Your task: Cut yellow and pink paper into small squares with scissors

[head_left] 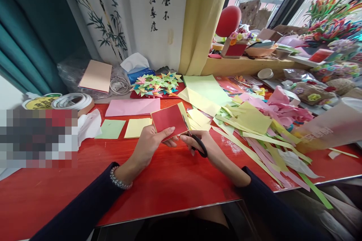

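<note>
My left hand (149, 144) pinches a red square card (170, 120) with yellow paper (184, 112) showing along its right edge. A pair of scissors (200, 144) with black handles is in my right hand (204, 140), its blades at the card's right side. Whether the blades are apart is hard to make out. Just beyond the card lie pale yellow squares (137, 128), a green square (111, 129) and a pink sheet (132, 107). Cut yellow pieces (199, 117) rest close behind the scissors.
Paper strips (254, 154) in several colours spread over the right of the red table (127, 192), some hanging past its front edge. A pile of folded paper pieces (158, 84) sits at the back. Tape rolls (70, 101) lie left; a translucent cup (333, 126) lies right.
</note>
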Demonstrator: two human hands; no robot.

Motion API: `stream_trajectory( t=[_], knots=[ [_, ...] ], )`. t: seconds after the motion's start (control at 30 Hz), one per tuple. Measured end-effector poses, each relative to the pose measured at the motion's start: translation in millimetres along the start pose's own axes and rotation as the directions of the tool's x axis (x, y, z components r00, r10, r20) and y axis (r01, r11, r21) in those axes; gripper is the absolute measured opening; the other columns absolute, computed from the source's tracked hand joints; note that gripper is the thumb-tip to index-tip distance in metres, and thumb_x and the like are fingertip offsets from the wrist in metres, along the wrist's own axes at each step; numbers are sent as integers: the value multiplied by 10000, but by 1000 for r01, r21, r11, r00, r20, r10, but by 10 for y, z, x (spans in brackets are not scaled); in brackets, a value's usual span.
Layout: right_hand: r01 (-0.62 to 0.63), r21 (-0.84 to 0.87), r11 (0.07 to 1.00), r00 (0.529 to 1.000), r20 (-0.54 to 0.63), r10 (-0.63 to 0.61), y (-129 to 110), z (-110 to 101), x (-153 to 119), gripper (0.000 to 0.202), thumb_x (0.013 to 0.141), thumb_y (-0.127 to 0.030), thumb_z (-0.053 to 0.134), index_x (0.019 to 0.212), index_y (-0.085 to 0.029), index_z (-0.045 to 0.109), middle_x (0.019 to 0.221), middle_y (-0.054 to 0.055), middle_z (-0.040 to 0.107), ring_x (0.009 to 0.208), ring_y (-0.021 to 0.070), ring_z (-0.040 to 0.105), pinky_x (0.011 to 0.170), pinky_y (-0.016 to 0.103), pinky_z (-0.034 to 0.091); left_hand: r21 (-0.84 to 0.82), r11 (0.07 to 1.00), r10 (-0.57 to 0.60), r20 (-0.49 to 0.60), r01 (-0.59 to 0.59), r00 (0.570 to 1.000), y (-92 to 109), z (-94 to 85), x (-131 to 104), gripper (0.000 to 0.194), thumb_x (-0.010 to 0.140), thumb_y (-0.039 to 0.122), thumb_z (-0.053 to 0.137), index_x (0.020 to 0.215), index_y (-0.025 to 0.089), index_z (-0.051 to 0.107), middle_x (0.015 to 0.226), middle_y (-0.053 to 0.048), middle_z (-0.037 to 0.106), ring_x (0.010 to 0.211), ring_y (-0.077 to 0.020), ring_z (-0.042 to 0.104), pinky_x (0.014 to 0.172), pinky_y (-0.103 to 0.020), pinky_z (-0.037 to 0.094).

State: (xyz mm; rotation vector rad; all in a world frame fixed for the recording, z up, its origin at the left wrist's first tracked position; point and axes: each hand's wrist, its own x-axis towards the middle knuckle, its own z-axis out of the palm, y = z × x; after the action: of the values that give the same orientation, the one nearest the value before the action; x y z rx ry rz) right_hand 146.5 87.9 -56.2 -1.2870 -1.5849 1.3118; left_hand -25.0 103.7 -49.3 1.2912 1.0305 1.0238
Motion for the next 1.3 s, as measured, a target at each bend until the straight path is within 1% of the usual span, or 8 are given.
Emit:
stream_trajectory(
  t=[0.13, 0.33, 0.43, 0.53, 0.6, 0.83, 1.03, 1.3],
  knots=[
    [27, 44, 999, 999, -18, -26, 32, 20, 3, 373, 743, -514, 583, 645, -155, 579, 441, -56, 404, 380, 67, 370, 406, 225, 253, 38, 999, 16, -1, -16, 1000, 10, -3, 1, 286, 782, 339, 597, 589, 140, 665, 498, -28, 642, 471, -118, 579, 555, -237, 497],
    [-76, 59, 995, 997, -7, 76, 17, -2, 23, 392, 727, -537, 583, 624, -162, 532, 455, -30, 468, 407, 87, 436, 411, 224, 281, 33, 999, -21, 37, 20, 999, -19, 14, 1, 271, 774, 347, 593, 624, 131, 659, 614, -66, 681, 545, -161, 633, 559, -267, 517],
    [-79, 138, 987, 997, -11, 82, 26, -1, 32, 368, 697, -485, 645, 848, -165, 540, 496, -47, 492, 427, 97, 454, 419, 224, 301, 19, 1000, -17, 39, 17, 999, -26, 15, -1, 266, 774, 349, 596, 633, 132, 656, 615, -61, 681, 541, -159, 634, 565, -270, 521],
    [-55, 217, 975, 998, -19, 61, 56, 20, 40, 563, 699, -438, 667, 1148, -191, 433, 494, -80, 486, 410, 98, 433, 416, 222, 307, 17, 1000, -12, 24, 12, 1000, -22, 13, 1, 272, 774, 355, 598, 632, 131, 658, 605, -58, 678, 543, -161, 636, 567, -267, 522],
    [-44, 238, 970, 998, -26, 52, 73, 33, 46, 637, 700, -430, 672, 1217, -203, 378, 492, -88, 486, 400, 95, 422, 410, 219, 305, 20, 1000, -17, 14, 16, 1000, -18, 15, 1, 273, 774, 352, 598, 629, 129, 659, 600, -60, 677, 544, -160, 635, 569, -264, 523],
    [-67, 238, 969, 997, -27, 75, 79, 19, 48, 713, 715, -456, 649, 1285, -162, 336, 562, -54, 526, 458, 104, 489, 433, 219, 330, 22, 999, -31, 49, 30, 998, -34, 41, -12, 269, 775, 336, 596, 610, 134, 663, 595, -55, 668, 530, -153, 625, 551, -259, 519],
    [-63, 257, 964, 996, -40, 76, 102, 32, 44, 867, 697, -437, 674, 1368, -137, 214, 525, -70, 520, 412, 94, 446, 415, 218, 316, 35, 999, -19, 33, 18, 999, -54, 41, -4, 283, 777, 347, 591, 589, 145, 657, 566, -50, 660, 520, -150, 621, 547, -258, 514],
    [-90, 223, 971, 994, -44, 102, 47, 14, 52, 839, 702, -450, 658, 1362, -139, 242, 529, -56, 535, 434, 107, 480, 429, 223, 340, 28, 1000, -15, 76, 13, 997, -99, 52, -4, 260, 785, 338, 577, 620, 155, 660, 556, -33, 655, 511, -144, 614, 537, -256, 507]
  ],
)
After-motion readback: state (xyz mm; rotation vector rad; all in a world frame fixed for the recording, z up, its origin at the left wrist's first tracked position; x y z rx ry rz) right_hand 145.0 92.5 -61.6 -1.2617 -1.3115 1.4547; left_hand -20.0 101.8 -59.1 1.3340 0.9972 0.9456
